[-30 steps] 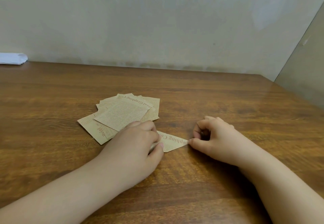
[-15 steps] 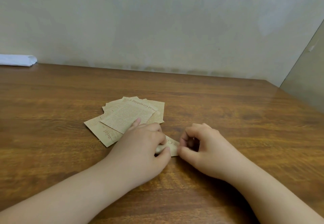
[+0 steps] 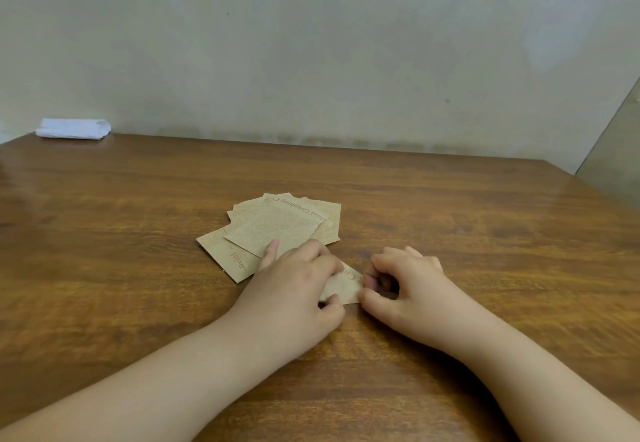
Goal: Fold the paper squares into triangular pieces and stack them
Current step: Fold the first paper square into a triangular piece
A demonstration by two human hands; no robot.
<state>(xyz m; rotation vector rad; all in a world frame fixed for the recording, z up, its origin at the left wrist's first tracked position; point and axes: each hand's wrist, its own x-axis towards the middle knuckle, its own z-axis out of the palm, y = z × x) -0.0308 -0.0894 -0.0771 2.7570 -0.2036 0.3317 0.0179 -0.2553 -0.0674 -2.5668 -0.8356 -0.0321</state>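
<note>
A brown wooden worktop (image 3: pixel 450 206) meets a plain grey wall (image 3: pixel 311 43); one white bundle (image 3: pixel 73 129) lies upper left. One fanned pile of paper squares (image 3: pixel 277 227) lies centre frame. The left hand (image 3: pixel 294 289) and right hand (image 3: pixel 405 289), fingers curled, both pinch one folded piece (image 3: pixel 344 286).

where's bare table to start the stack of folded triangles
Bare wood lies right of the right hand, out to the table edge, and left of the paper squares. It is crowded between both hands, around the folded piece.
</note>
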